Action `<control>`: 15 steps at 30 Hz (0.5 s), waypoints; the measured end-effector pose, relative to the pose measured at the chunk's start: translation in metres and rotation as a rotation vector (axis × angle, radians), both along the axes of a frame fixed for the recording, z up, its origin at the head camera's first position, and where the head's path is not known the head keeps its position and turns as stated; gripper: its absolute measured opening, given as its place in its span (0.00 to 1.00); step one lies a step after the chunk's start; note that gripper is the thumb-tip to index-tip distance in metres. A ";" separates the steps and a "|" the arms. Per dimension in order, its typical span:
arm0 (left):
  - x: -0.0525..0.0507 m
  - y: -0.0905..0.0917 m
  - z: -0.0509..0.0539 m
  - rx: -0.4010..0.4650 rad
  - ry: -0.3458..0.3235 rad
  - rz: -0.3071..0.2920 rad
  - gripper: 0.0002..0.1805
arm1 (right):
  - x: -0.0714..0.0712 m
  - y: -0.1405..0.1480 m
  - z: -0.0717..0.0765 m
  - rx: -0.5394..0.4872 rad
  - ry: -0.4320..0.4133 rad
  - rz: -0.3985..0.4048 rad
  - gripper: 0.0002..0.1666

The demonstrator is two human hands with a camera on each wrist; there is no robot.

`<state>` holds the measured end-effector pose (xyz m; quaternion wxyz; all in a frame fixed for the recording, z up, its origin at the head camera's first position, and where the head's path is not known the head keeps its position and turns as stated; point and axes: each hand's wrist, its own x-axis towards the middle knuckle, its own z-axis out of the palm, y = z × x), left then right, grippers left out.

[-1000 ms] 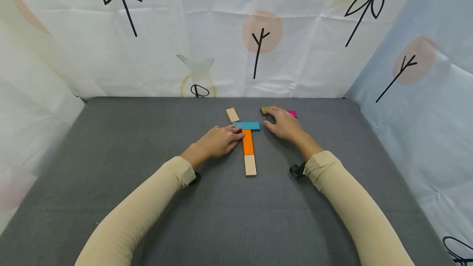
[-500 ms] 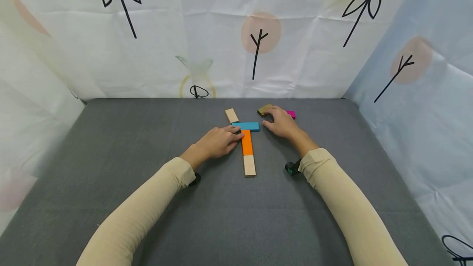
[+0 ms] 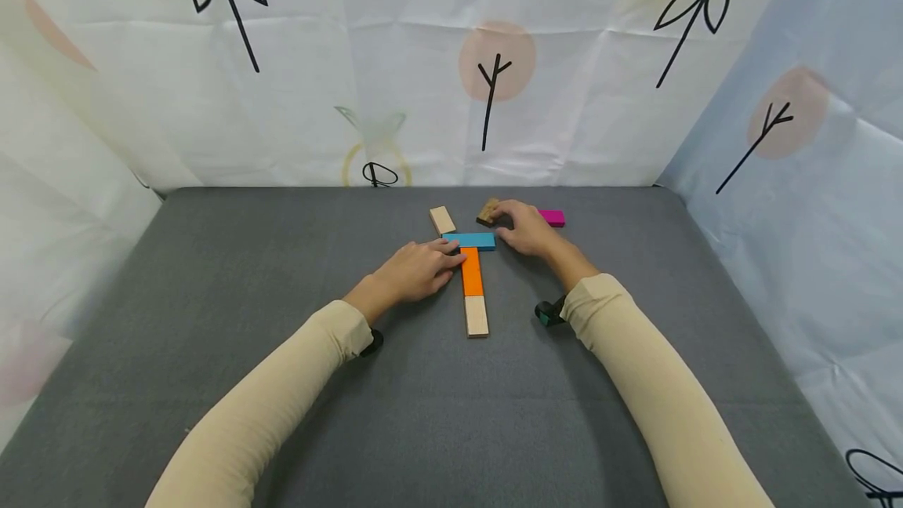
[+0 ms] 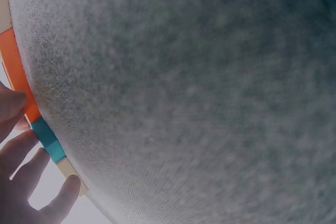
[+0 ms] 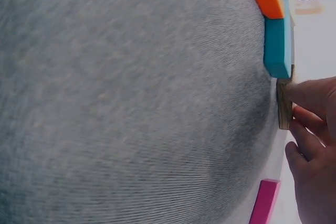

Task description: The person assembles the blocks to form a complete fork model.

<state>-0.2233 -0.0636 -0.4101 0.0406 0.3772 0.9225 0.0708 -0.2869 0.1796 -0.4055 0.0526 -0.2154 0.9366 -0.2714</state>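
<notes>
In the head view an orange block (image 3: 473,273) runs lengthwise between a pale wooden block (image 3: 476,316) and a blue block (image 3: 474,241) laid crosswise at its far end. My left hand (image 3: 416,269) rests from the left with fingertips on the blue and orange blocks. A second pale block (image 3: 442,219) slants behind the blue one's left end. My right hand (image 3: 529,230) holds a dark brown wooden block (image 3: 486,212) behind the blue block's right end. The right wrist view shows thumb and fingers pinching that brown block (image 5: 284,103).
Right of the right hand lies a magenta block (image 3: 553,218), partly hidden behind it. Grey cloth (image 3: 423,429) covers the table. A patterned white fabric wall (image 3: 423,85) rises at the back edge, with more fabric at both sides.
The right hand has slid left with the brown block, turning it to a slant toward the blue block. More of the magenta block now shows. The left hand has stayed in place.
</notes>
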 end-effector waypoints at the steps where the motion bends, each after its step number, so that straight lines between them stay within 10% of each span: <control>1: 0.000 0.000 0.000 -0.002 0.001 0.001 0.24 | -0.001 -0.001 0.000 -0.001 -0.003 0.004 0.20; 15: 0.000 -0.001 -0.002 0.023 -0.002 0.000 0.23 | -0.008 -0.012 -0.002 -0.067 -0.050 -0.127 0.25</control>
